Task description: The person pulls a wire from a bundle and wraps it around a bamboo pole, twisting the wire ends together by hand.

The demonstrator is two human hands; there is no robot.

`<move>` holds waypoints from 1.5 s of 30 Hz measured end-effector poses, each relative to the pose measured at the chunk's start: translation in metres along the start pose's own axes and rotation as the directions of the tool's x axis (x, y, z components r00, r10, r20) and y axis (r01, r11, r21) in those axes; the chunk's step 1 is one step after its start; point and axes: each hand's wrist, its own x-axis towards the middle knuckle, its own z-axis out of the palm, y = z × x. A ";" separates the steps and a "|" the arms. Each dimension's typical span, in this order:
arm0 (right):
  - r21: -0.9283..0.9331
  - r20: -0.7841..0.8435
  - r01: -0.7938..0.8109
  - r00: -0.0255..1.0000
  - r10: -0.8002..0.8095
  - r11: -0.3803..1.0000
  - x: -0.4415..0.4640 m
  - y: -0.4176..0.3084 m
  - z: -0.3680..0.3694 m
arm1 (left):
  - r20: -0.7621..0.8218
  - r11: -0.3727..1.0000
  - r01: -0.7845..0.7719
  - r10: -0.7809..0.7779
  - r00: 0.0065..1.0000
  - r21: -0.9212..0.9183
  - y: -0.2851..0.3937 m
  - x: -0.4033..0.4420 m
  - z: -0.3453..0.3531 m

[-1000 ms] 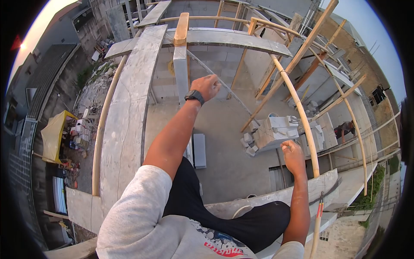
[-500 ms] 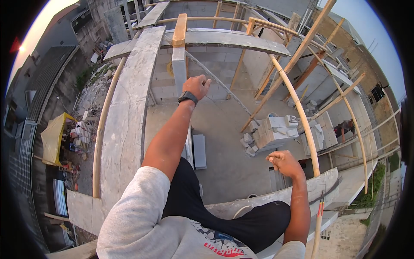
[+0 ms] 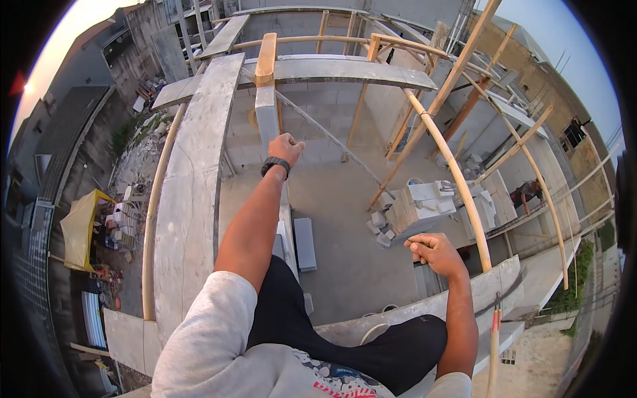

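Two bare hands, raised above an open room and well apart. Left hand (image 3: 286,149), with a black watch (image 3: 276,166) at the wrist, seen just beside the lower part of a gray post (image 3: 267,116); fingers curled in and pressed together. Right hand (image 3: 434,253) seen between the block stack (image 3: 424,205) and the black pants (image 3: 415,348), left of a bamboo pole (image 3: 458,174); fingers bent, tips close to the thumb. Any thin thing pinched in either hand too small to tell. Long board (image 3: 198,186) left of the left arm; red-handled tool (image 3: 496,318) by the right forearm.
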 end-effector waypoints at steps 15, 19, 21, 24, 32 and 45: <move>-0.230 -0.598 0.239 0.730 -0.331 0.943 0.007 0.003 -0.004 | 0.440 0.950 0.293 -0.310 0.843 0.107 0.020 -0.011 -0.008; -0.218 -0.590 0.254 0.735 -0.334 0.943 0.008 0.003 -0.002 | 0.564 0.951 0.295 -0.296 0.771 0.096 0.024 -0.007 0.005; -0.199 -0.599 0.289 0.720 -0.349 0.937 0.010 0.002 -0.001 | 0.535 0.975 0.181 -0.221 0.815 0.127 0.023 -0.001 0.011; -0.290 -0.572 0.296 0.708 -0.413 0.910 0.009 0.001 -0.003 | 0.389 0.976 0.075 -0.152 0.908 0.205 0.033 -0.002 0.014; -0.800 -0.454 0.032 0.621 -0.640 0.599 0.015 0.016 -0.007 | 0.089 0.972 -0.012 -0.010 0.996 0.236 0.085 -0.017 -0.015; -0.592 -0.464 0.281 0.648 -0.604 0.755 0.016 -0.003 0.014 | 0.124 0.931 0.086 -0.045 0.991 -0.355 0.069 0.006 -0.001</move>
